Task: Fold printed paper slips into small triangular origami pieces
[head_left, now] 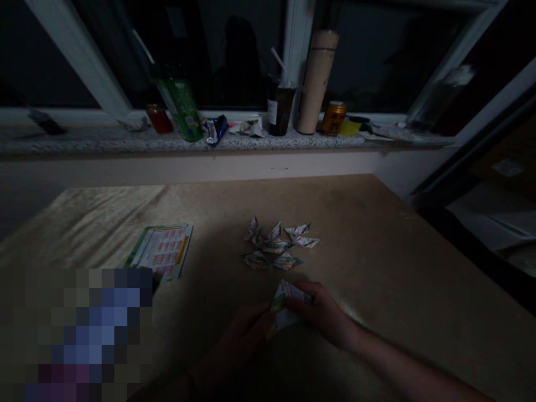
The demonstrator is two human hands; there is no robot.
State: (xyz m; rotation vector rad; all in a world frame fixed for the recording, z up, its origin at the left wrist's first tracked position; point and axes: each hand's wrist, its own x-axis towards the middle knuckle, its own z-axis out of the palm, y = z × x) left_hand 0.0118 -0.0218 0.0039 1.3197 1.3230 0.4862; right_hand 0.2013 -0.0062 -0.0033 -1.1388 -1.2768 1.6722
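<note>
Between my two hands is a partly folded piece of printed paper, pale with some green and small print. My left hand pinches its left edge, dim in the shadow. My right hand grips the upper right side, thumb lying across the front and fingers behind. Just beyond it on the table lie several small folded paper boats, made of similar printed paper, grouped loosely together. Farther left rests a flat printed sheet or stack of sheets with red blocks of print and a green edge.
The tan table meets a wall below a speckled stone windowsill. On the sill stand a green bottle, a red jar, a dark drink cup with a straw, a tall pinkish flask and an orange can. Pixelation covers the lower left.
</note>
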